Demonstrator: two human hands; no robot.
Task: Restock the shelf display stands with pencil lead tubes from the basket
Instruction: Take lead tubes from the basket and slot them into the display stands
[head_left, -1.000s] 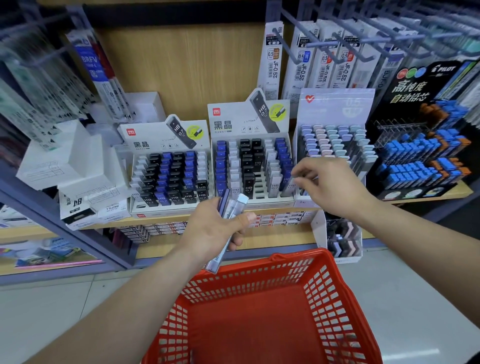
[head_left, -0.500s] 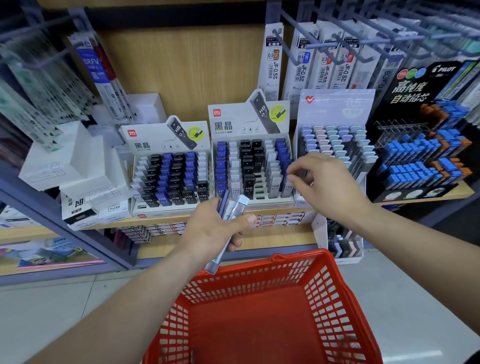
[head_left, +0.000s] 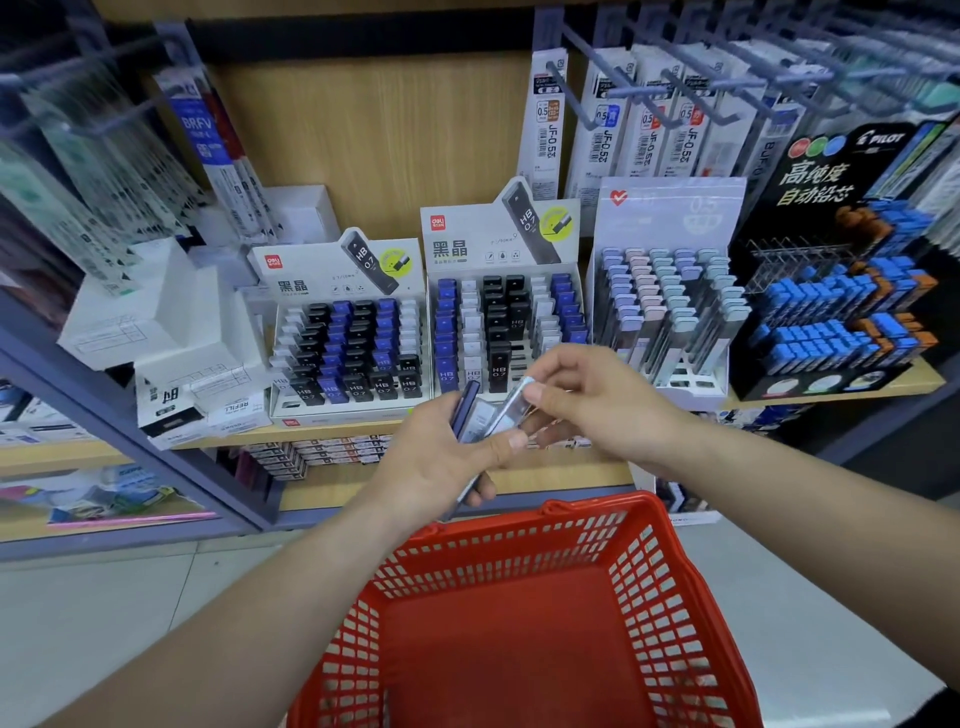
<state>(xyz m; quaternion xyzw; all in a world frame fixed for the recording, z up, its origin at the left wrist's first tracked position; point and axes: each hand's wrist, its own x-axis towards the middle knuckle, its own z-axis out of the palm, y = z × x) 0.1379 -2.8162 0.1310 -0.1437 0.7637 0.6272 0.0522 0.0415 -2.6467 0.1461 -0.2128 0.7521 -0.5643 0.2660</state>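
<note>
My left hand (head_left: 441, 462) grips a small bunch of pencil lead tubes (head_left: 475, 415), dark blue and clear ones, above the red basket (head_left: 670, 613). My right hand (head_left: 597, 400) pinches the top of a clear tube (head_left: 511, 408) in that bunch. Behind the hands, three display stands sit on the wooden shelf: a left stand (head_left: 348, 332) with black, blue and white tubes, a middle stand (head_left: 498, 317) with some open slots, and a right stand (head_left: 670, 312) of pastel-capped tubes. The basket's inside looks bare.
A black Pilot stand (head_left: 841, 291) with blue and orange tubes stands at the far right. White refill boxes (head_left: 171, 343) are stacked at the left. Refill packs hang on metal hooks (head_left: 623, 104) above. A lower shelf (head_left: 322, 452) holds more boxes; grey floor lies below.
My right hand has come back from the middle stand's right side to the bunch in my left hand and now pinches a clear tube. My left hand stayed in place.
</note>
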